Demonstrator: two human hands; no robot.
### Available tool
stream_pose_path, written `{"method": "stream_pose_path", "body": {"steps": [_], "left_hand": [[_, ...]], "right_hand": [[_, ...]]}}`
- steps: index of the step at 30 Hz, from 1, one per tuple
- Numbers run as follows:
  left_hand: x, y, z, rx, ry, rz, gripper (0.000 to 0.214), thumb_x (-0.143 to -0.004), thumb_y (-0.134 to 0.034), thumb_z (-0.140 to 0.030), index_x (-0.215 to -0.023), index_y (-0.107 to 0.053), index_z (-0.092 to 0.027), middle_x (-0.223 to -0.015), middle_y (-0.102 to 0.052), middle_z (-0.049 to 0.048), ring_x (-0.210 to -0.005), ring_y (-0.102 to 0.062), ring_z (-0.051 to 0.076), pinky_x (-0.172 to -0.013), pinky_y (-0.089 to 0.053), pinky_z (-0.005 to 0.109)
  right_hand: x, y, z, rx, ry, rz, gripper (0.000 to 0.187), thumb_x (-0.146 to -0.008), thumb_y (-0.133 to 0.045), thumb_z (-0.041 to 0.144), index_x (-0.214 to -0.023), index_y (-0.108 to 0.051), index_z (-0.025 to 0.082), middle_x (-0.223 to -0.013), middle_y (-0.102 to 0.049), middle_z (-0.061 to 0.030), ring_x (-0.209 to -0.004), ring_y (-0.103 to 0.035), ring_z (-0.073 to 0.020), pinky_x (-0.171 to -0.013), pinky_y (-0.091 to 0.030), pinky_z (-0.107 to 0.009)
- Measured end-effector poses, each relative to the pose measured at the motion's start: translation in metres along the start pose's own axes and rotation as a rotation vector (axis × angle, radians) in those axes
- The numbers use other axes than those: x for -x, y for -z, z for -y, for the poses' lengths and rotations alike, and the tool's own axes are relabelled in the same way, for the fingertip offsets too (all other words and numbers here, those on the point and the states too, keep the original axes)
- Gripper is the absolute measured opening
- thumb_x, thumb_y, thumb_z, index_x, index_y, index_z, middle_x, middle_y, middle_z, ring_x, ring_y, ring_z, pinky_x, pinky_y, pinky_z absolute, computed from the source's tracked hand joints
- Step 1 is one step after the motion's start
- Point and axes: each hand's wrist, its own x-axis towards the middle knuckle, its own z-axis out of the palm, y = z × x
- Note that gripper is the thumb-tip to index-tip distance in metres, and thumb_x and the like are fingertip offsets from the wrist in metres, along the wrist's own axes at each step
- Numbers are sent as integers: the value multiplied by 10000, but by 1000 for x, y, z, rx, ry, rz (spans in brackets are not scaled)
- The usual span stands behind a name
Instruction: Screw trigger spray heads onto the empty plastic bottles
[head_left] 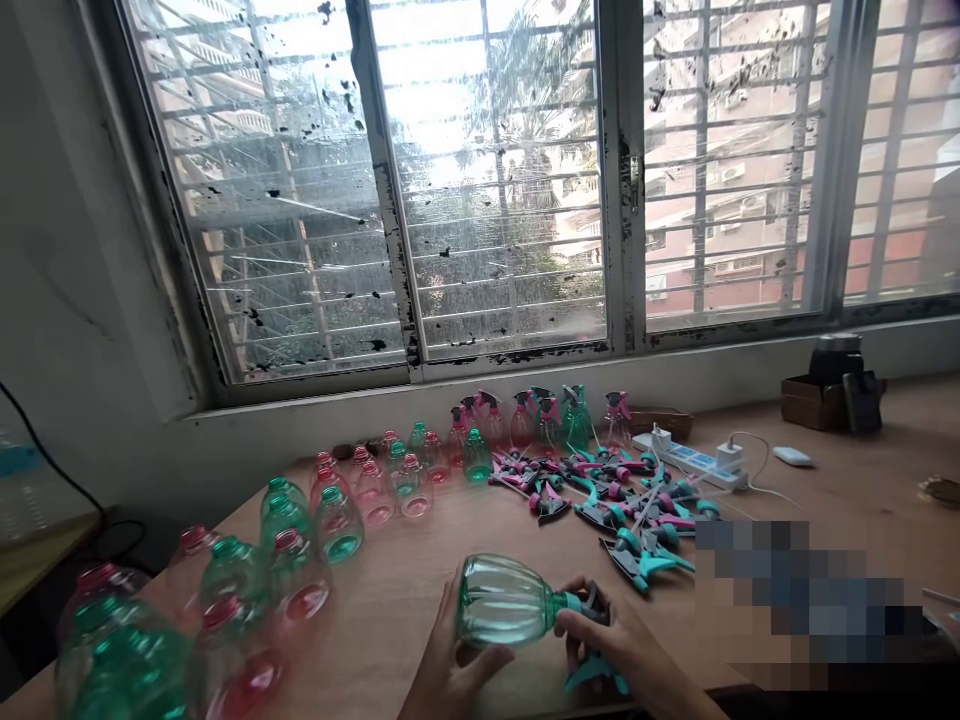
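A clear green spray bottle point(504, 603) lies on its side in the air above the near table edge, its neck pointing right. My left hand point(457, 655) is wrapped around the bottle's base end, thumb below. At the neck, my right hand point(611, 630) grips a teal and grey trigger sprayer head point(594, 606), its fingers around the collar. The head meets the bottle's mouth; whether it is threaded tight I cannot tell. Beyond my hands lies a pile of loose pink, teal and grey sprayer heads point(626, 500).
Open green and pink bottles point(341, 525) stand in rows along the left side. Several bottles with sprayer heads point(521, 420) stand by the window wall. A power strip point(690, 460) with plugs, a white mouse-like object point(793, 457) and a brown box point(814, 400) are at the right.
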Motion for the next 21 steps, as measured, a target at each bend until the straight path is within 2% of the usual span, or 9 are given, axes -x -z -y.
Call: {"method": "stream_pose_path", "body": {"steps": [4,8,11,14,17,21], "left_hand": [[1,-2,2,-7,18,-35,933,-813,-766,-451,-1561,-221,-324,-1533,-459,108,-1356,-492,357,-1077,-470,452],[3,-5,-1,5,3,-76,912,-813,-765,-440,-1554,-241,-354,-1604,-361,91,-1384,-455,362,-1047,-494,432],[3,-4,-5,28,44,-45,949,-770,-815,-421,-1546,-277,-324,-1532,-464,120,-1365,-479,370,-1064,-475,441],[3,-2,-8,68,46,17,958,-750,-819,-482,-1533,-317,-250,-1428,-572,156,-1329,-515,382,-1116,-414,481],[0,0,-8,48,6,30,866,-808,-742,-542,-1511,-363,-207,-1424,-577,162,-1354,-491,385,-1150,-369,490],[-2,1,-1,68,31,42,931,-776,-800,-470,-1527,-317,-208,-1408,-593,160,-1326,-524,381,-1127,-397,482]], "right_hand": [[-2,3,-6,-29,20,-18,450,-759,-806,511,-974,-585,184,-731,-689,13,-568,-679,-157,-405,-471,-180],[-1,4,-6,-40,45,-10,414,-789,-799,468,-997,-585,180,-763,-700,9,-588,-686,-145,-468,-502,-190],[0,3,-4,-37,21,8,451,-762,-806,505,-981,-572,188,-723,-687,20,-548,-664,-137,-408,-456,-172],[1,0,0,-5,21,35,503,-708,-830,544,-946,-569,187,-614,-640,54,-486,-625,-118,-387,-427,-159],[2,-2,3,30,28,28,518,-699,-828,561,-949,-581,180,-585,-628,58,-496,-631,-123,-397,-442,-160],[2,-2,5,28,-8,-8,513,-712,-811,574,-949,-578,183,-617,-649,42,-512,-640,-136,-362,-430,-157]]}}
